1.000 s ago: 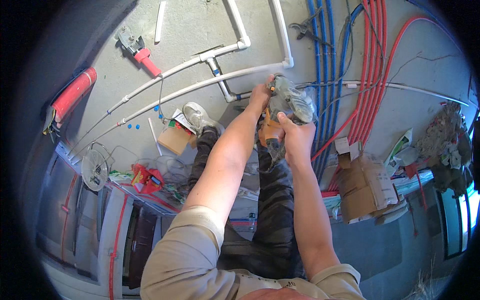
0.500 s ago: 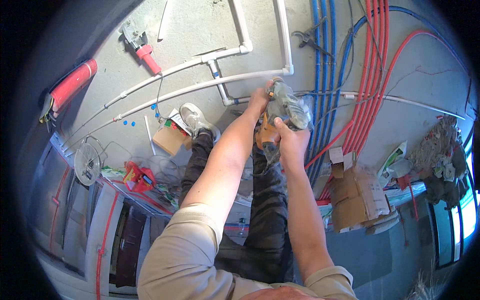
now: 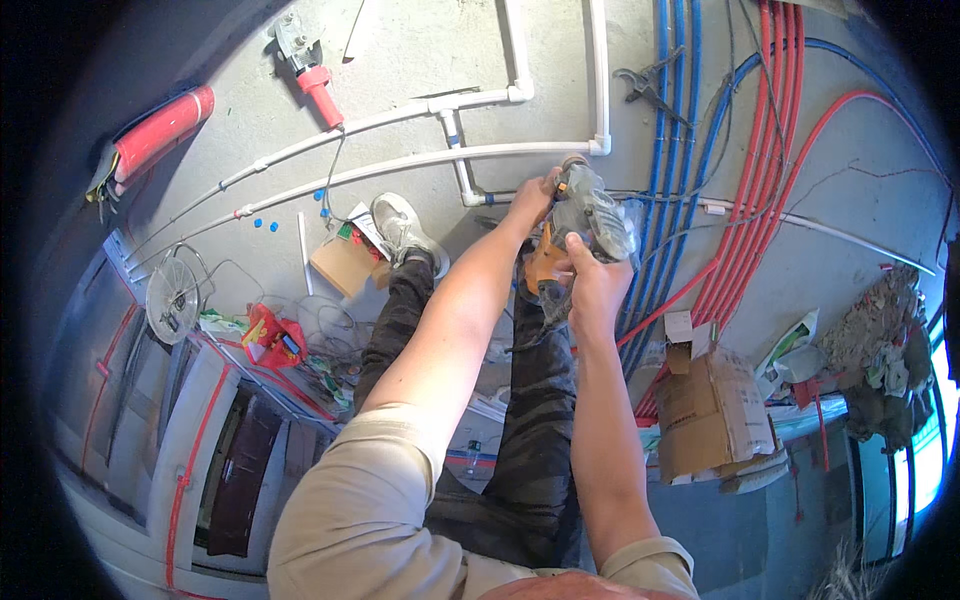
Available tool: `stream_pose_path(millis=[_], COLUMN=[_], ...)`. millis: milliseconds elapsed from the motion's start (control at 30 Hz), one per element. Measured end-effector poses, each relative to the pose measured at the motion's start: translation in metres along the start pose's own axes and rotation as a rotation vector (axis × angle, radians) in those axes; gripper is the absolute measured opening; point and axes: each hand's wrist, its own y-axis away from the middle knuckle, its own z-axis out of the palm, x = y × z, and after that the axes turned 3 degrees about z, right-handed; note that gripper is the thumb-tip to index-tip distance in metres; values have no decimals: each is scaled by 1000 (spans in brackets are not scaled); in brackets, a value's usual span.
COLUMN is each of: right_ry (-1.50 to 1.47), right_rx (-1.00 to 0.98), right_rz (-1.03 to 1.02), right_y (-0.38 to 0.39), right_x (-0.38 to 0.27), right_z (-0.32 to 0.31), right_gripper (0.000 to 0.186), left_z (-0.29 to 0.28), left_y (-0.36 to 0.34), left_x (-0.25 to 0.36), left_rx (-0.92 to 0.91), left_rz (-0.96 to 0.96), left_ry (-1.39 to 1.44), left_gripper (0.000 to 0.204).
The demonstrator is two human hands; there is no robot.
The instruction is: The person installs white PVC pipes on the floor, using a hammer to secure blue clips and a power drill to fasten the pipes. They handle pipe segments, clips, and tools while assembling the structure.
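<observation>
In front of my legs I hold a hammer drill [image 3: 598, 222] with an orange body, its upper side wrapped in cloudy plastic. My left hand [image 3: 536, 198] is closed around its front end, beside the white pipes. My right hand [image 3: 598, 287] grips the rear part, with the thumb lying across the orange casing. The drill's tip and any bit on it are hidden. Just beyond it, the corner of a white pipe [image 3: 600, 143] runs along the concrete. My right leg and the drill's body partly cover each other.
Blue pipes [image 3: 660, 190] and red pipes [image 3: 755, 190] run along the floor to the right. A red angle grinder [image 3: 318, 95] lies at the upper left. A small open carton [image 3: 343, 264] sits by my left shoe [image 3: 402, 226]. Larger cardboard boxes [image 3: 715, 415] stand at the right.
The whole view has shifted a little, so the floor things appear slightly farther right and lower at the top. Both hands keep their grip on the drill.
</observation>
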Motion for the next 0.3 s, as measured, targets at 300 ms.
stream_pose_path(millis=[300], right_ry=[-107], right_rx=[-159], right_rz=[-74], right_y=[20], right_x=[-4], right_z=[-14], right_gripper=[27], left_z=[-12], left_y=[54], left_x=[16], left_rx=[44], left_rz=[-4], left_ry=[114], left_gripper=[70])
